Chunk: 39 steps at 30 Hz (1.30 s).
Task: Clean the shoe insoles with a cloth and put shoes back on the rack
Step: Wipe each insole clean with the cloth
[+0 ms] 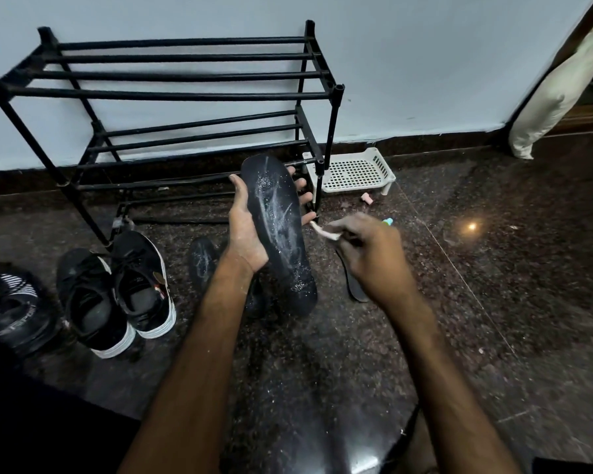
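Observation:
My left hand (245, 230) holds a black insole (278, 227) upright in front of me, its face streaked with white powder. Just to the right of it, my right hand (370, 254) is blurred and closed on a small white brush-like tool (326, 232) with a green-blue end; what it is exactly I cannot tell. A second powdered insole (202, 265) lies on the floor behind my left forearm. Part of a third insole (355, 287) shows under my right hand. A pair of black shoes with white soles (117, 292) stands on the floor before the empty black rack (172, 94).
Another black shoe (9, 307) sits at the far left edge. A white plastic basket (355, 171) lies by the rack's right leg, with a small pink piece (368, 198) near it. A white pillow (562, 94) leans at the right. The dark granite floor (493, 268) is dusted with powder.

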Motion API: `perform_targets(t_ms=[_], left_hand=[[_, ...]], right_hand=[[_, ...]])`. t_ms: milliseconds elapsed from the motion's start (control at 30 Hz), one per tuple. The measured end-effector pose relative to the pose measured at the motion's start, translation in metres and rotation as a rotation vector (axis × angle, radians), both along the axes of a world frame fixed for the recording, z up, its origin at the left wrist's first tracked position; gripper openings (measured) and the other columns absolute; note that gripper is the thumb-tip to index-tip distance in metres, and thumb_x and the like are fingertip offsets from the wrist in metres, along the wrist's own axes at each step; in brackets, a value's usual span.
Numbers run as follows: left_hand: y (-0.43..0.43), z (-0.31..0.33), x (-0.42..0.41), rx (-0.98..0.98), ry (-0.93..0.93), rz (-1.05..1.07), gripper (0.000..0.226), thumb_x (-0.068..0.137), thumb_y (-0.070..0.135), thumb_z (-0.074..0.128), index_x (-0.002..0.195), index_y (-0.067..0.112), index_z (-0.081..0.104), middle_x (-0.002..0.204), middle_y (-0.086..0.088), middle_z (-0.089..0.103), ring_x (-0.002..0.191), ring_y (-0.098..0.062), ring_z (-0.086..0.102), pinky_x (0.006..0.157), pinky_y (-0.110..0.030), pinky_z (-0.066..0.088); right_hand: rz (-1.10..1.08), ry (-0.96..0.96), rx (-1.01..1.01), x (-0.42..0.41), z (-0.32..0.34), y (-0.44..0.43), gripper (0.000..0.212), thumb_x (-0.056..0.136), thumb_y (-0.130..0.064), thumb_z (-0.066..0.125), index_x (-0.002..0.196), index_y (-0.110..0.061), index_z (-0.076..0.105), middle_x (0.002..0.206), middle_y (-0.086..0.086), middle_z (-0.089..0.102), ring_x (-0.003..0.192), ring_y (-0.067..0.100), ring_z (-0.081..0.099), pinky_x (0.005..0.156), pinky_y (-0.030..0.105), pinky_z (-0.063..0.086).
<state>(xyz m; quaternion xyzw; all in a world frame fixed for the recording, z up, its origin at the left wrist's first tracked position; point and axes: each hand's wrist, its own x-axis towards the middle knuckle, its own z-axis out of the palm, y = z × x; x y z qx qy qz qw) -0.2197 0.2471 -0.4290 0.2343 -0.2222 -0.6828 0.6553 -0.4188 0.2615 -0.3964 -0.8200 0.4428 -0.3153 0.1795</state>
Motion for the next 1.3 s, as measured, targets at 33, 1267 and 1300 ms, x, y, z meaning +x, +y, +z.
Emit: perform_targets(t_ms=[33, 1267, 1300], left_hand=[[0.000, 0.001, -0.002, 0.000, 0.009, -0.006, 0.094, 0.090, 0.078, 0.015, 0.146, 0.007, 0.041, 0.121, -0.014, 0.062, 0.108, -0.030, 0.062, 0.103, -0.053, 0.044], [0.009, 0.001, -0.037, 0.097, -0.033, -0.135, 0.087, 0.090, 0.071, 0.024, 0.130, 0.003, 0.059, 0.130, -0.022, 0.058, 0.118, -0.033, 0.060, 0.101, -0.048, 0.049], [0.010, 0.000, -0.036, 0.099, -0.039, -0.151, 0.087, 0.090, 0.072, 0.022, 0.126, 0.004, 0.063, 0.126, -0.022, 0.061, 0.113, -0.032, 0.063, 0.097, -0.047, 0.052]], right_hand=[[0.050, 0.018, -0.017, 0.009, -0.008, 0.006, 0.024, 0.085, 0.000, 0.067, 0.104, -0.014, 0.074, 0.097, -0.003, 0.068, 0.084, 0.007, 0.060, 0.080, 0.010, 0.045], [0.341, 0.298, 0.535, 0.001, 0.033, -0.004, 0.013, 0.082, -0.011, 0.077, 0.093, -0.017, 0.077, 0.088, -0.005, 0.074, 0.074, 0.002, 0.064, 0.070, 0.021, 0.052], [0.290, 0.215, 0.526, -0.004, 0.038, -0.004, 0.013, 0.082, -0.011, 0.076, 0.093, -0.019, 0.077, 0.087, -0.006, 0.074, 0.075, 0.003, 0.065, 0.069, 0.021, 0.052]])
